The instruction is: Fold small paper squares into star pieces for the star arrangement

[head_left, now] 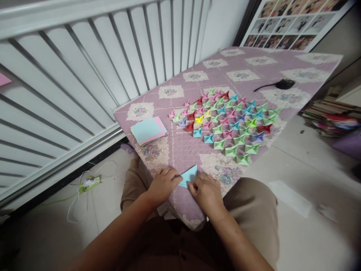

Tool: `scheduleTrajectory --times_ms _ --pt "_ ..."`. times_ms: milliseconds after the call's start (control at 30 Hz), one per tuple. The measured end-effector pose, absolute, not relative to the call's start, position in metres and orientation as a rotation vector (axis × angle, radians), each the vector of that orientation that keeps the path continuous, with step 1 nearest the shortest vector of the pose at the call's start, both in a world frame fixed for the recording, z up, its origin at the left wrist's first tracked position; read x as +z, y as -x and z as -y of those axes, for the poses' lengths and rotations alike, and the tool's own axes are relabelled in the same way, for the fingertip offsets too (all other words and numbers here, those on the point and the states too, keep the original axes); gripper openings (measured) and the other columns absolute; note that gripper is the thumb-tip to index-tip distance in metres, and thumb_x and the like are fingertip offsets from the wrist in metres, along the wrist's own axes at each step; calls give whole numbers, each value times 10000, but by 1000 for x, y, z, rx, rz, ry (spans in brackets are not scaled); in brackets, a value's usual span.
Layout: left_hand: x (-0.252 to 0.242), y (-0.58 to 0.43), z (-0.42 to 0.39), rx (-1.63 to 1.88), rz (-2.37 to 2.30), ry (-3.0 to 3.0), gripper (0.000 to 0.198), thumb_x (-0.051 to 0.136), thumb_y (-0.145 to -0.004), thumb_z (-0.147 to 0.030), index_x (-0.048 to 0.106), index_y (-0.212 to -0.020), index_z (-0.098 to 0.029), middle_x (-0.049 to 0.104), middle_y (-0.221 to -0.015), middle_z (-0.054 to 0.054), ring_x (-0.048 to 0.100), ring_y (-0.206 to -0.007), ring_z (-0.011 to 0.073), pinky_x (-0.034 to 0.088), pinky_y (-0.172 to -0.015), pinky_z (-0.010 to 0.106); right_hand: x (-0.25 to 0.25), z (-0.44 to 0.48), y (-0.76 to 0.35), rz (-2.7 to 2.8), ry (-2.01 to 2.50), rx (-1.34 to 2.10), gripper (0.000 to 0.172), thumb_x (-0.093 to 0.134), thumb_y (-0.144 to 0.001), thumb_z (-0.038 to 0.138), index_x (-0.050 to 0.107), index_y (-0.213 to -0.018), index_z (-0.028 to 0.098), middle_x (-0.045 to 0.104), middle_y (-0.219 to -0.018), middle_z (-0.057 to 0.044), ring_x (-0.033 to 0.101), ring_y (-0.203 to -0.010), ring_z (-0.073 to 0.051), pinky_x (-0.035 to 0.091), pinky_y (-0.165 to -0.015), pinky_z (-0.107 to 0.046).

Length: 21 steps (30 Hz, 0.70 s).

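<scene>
A light blue paper (189, 175), folded into a triangle, lies on the near end of a purple quilted cover (180, 148). My left hand (163, 185) presses its left edge with bent fingers. My right hand (207, 192) pinches its lower right edge, fingers curled. Further along the cover lie several small folded paper pieces (225, 120) in rows, in green, pink, blue, red and yellow. A stack of square paper sheets (148, 130), light blue on top and pink below, sits to the left.
A white slatted radiator-like panel (84, 75) runs along the left. A black object with a cord (283, 84) rests at the cover's far right. Books (329, 116) are piled on the floor at right. A green device with white cable (90, 183) lies on the floor at left.
</scene>
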<state>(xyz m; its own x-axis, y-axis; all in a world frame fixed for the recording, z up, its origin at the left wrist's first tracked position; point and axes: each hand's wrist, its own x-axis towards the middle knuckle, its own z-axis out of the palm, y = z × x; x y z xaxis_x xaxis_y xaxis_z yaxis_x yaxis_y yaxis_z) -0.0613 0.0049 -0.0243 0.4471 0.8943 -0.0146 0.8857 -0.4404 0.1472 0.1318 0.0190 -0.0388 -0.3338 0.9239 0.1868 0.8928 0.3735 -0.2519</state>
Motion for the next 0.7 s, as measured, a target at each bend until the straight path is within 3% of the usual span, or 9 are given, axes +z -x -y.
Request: scheduleTrajectory --times_ms 100,300,500,700 --pt "-22 61 -7 94 -1354 -2755 296 372 -978 -314 534 -1226 -298 522 -1322 24 419 -1160 202 288 -911 365 -39 -18 -132 2339 1604 149 252 635 -811 346 565 -618 200 581 -767 -24 479 -791 -181 248 -680 -300" --pt "-23 63 -11 61 -1213 -2891 332 296 -1000 -291 515 -1249 -268 516 -1352 22 440 -1146 193 295 -867 358 -43 -14 -137 2264 1530 196 248 590 -847 337 561 -653 186 563 -756 -31 482 -773 -173 288 -706 -292" --pt "-23 64 -11 56 -1203 -2904 313 332 -994 -293 517 -1248 -283 507 -1365 18 455 -1124 195 294 -837 357 -53 -10 -148 2171 1356 288 109 529 -868 215 598 -794 177 600 -814 -42 516 -795 -174 354 -750 -294" --pt "-21 64 -10 66 -1211 -2884 308 376 -979 -273 526 -1248 -290 526 -1344 24 467 -1121 198 295 -839 352 -49 9 -140 2281 1229 172 226 466 -919 219 640 -1057 179 635 -988 -74 520 -914 -192 368 -828 -334"
